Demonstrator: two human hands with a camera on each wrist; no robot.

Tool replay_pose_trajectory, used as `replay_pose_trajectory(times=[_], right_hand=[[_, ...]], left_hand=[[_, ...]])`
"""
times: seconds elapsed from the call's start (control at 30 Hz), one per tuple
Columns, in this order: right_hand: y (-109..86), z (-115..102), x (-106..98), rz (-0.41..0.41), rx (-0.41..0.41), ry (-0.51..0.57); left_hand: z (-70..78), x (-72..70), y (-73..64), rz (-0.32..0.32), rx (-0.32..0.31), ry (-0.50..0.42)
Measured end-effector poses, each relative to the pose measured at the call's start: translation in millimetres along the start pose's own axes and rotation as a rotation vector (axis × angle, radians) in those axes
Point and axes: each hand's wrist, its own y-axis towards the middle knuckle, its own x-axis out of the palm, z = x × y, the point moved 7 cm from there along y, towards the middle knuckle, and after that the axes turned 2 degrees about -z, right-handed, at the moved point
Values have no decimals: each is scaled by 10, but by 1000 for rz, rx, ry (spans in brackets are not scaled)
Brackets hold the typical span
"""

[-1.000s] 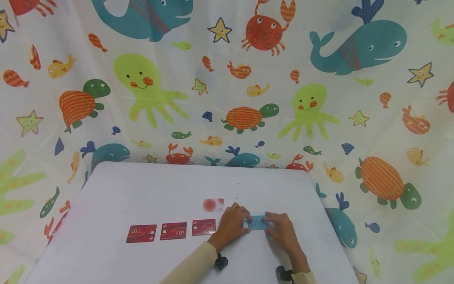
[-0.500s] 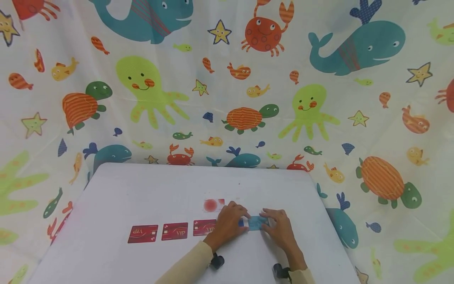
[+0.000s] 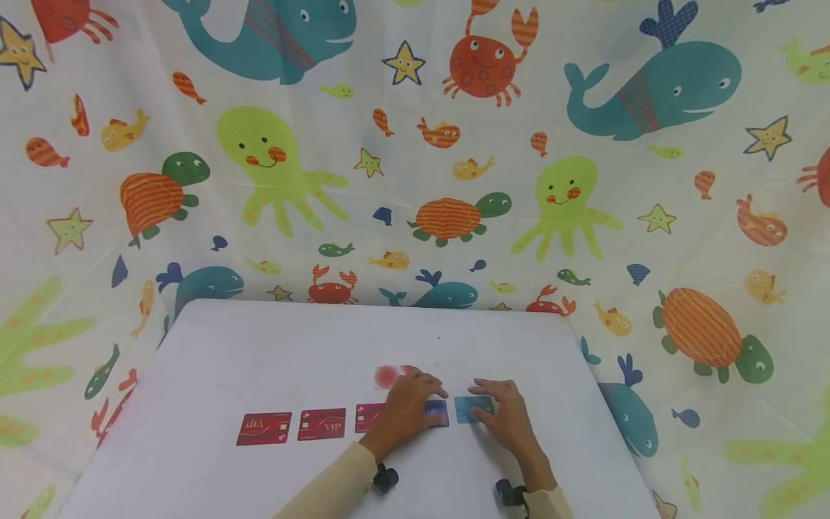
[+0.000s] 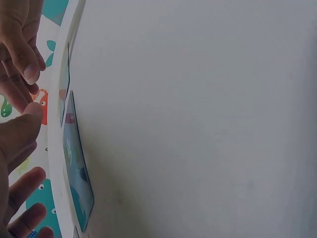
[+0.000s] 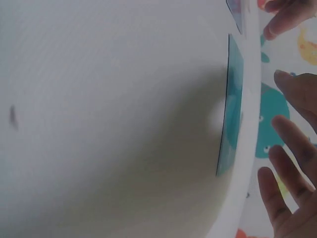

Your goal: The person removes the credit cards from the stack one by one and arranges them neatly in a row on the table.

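Note:
In the head view my left hand hovers over a dark blue card and hides its left part. Just to the right lies a teal card, partly covered by the thumb and fingers of my right hand. Both cards lie flat with a narrow gap between them. The left wrist view has my left hand's fingers apart and off the card. Likewise, the right wrist view has my right hand spread, away from the teal card. Neither hand holds anything.
Left of my left hand, red VIP cards form a row on the white table. A pale card with a red disc lies behind, partly hidden. A sea-animal curtain hangs beyond the table's far edge.
Both hands have come off the cards. My left hand has moved left, uncovering the dark blue card, and a gap now shows between it and the teal card.

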Motion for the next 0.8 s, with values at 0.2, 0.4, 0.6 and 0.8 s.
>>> replay_pose_trajectory(times=[0.2, 0.4, 0.6, 0.8], right_hand=[[29, -83, 27, 5, -48, 22], [67, -182, 47, 6, -82, 17], [103, -212, 93, -20, -56, 11], [107, -236, 101, -6, -53, 4]], left_hand=[[-69, -64, -20, 18, -6, -3], [-132, -105, -45, 16, -13, 12], [-210, -158, -78, 6, -52, 17], [-272, -235, -96, 27, -63, 60]])
